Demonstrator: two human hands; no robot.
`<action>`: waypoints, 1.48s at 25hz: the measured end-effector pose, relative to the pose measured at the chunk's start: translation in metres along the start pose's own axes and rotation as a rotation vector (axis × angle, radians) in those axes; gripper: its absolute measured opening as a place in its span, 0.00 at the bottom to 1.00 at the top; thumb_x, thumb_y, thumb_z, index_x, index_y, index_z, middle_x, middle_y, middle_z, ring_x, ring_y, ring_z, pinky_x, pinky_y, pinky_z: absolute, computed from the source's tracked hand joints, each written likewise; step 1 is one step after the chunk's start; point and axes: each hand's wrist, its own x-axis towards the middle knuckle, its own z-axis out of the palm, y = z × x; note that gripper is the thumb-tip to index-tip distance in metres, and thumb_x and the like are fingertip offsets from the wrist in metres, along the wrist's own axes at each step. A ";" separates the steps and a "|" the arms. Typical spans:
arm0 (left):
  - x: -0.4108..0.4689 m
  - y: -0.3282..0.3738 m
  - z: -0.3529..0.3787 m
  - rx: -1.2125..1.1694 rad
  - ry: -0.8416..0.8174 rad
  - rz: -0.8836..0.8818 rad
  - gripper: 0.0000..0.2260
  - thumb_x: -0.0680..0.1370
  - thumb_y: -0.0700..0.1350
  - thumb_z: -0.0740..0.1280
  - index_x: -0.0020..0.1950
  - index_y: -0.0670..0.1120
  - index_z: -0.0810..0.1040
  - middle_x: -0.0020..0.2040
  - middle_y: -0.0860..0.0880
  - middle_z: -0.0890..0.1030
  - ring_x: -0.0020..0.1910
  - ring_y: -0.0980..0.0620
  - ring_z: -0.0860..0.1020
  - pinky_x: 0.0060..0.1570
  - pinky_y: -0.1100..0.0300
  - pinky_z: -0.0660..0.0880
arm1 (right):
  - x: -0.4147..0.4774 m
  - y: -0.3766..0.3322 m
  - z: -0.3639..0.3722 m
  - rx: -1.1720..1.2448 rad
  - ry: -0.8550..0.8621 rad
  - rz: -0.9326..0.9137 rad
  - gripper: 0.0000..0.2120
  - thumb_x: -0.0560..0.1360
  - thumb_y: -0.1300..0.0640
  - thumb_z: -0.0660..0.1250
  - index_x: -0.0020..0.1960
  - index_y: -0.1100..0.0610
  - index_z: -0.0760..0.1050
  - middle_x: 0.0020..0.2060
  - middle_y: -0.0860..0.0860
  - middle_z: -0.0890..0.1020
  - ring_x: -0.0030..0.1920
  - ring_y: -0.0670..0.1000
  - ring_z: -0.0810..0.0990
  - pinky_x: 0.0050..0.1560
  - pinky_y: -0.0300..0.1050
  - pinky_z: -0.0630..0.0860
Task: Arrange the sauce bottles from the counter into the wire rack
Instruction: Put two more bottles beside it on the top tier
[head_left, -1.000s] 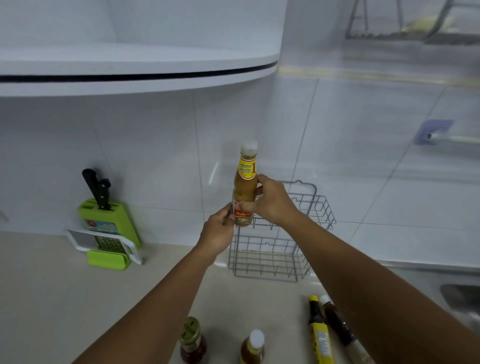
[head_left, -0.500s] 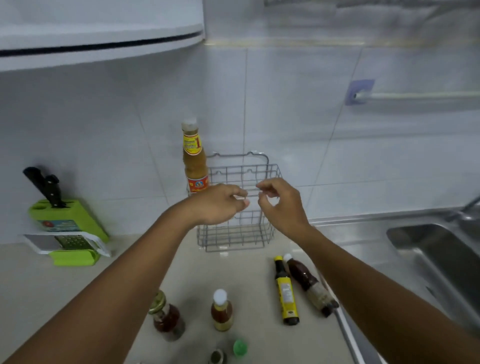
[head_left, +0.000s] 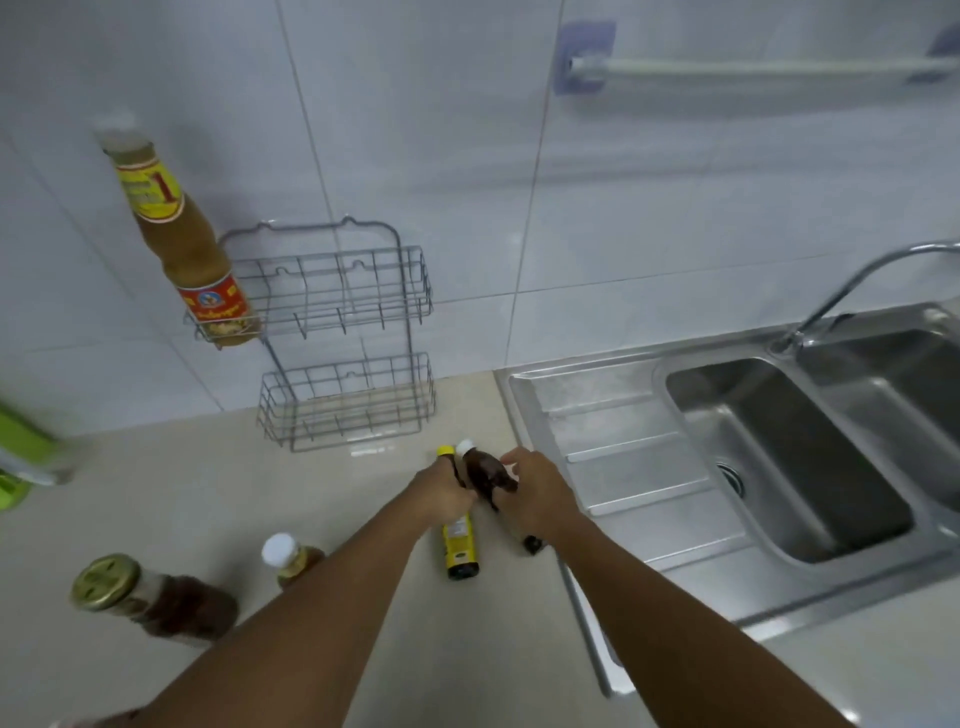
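A two-tier wire rack (head_left: 410, 291) stands against the tiled wall. A tall orange sauce bottle (head_left: 182, 244) with a yellow and red label stands in the left end of its upper basket. Two bottles lie on the counter in front of the rack. My left hand (head_left: 447, 491) is closed on the neck of the yellow-labelled bottle (head_left: 460, 545). My right hand (head_left: 535, 493) grips the dark brown white-capped bottle (head_left: 480, 467). A small white-capped bottle (head_left: 291, 558) and a gold-lidded jar (head_left: 150, 597) stand at the lower left.
A steel double sink (head_left: 779, 447) with drainboard and tap (head_left: 852, 286) fills the right side. A green knife block (head_left: 21, 457) sits at the far left edge. A towel bar (head_left: 753, 67) is fixed high on the wall.
Both hands dropped from the rack's upper basket down to the two bottles lying on the counter and closed on them. The view tilted down and right.
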 end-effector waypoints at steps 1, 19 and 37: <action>0.003 -0.003 0.010 -0.049 0.063 -0.055 0.22 0.75 0.50 0.68 0.66 0.43 0.72 0.65 0.41 0.73 0.60 0.41 0.76 0.53 0.52 0.76 | -0.002 0.004 0.005 -0.064 -0.029 0.029 0.24 0.71 0.48 0.72 0.65 0.51 0.74 0.58 0.52 0.79 0.59 0.55 0.79 0.56 0.49 0.77; -0.055 0.038 -0.064 -0.882 -0.051 0.172 0.28 0.74 0.30 0.71 0.69 0.49 0.69 0.60 0.39 0.79 0.55 0.40 0.82 0.55 0.38 0.79 | 0.001 -0.009 -0.071 1.316 -0.252 0.190 0.17 0.80 0.57 0.63 0.63 0.68 0.75 0.49 0.62 0.83 0.43 0.59 0.84 0.46 0.54 0.81; -0.091 0.027 -0.264 -0.275 0.886 0.542 0.23 0.74 0.40 0.75 0.67 0.51 0.73 0.55 0.53 0.80 0.55 0.52 0.80 0.53 0.60 0.75 | 0.068 -0.274 -0.117 0.737 0.139 -0.468 0.17 0.71 0.59 0.78 0.59 0.55 0.81 0.49 0.49 0.86 0.50 0.49 0.85 0.53 0.47 0.83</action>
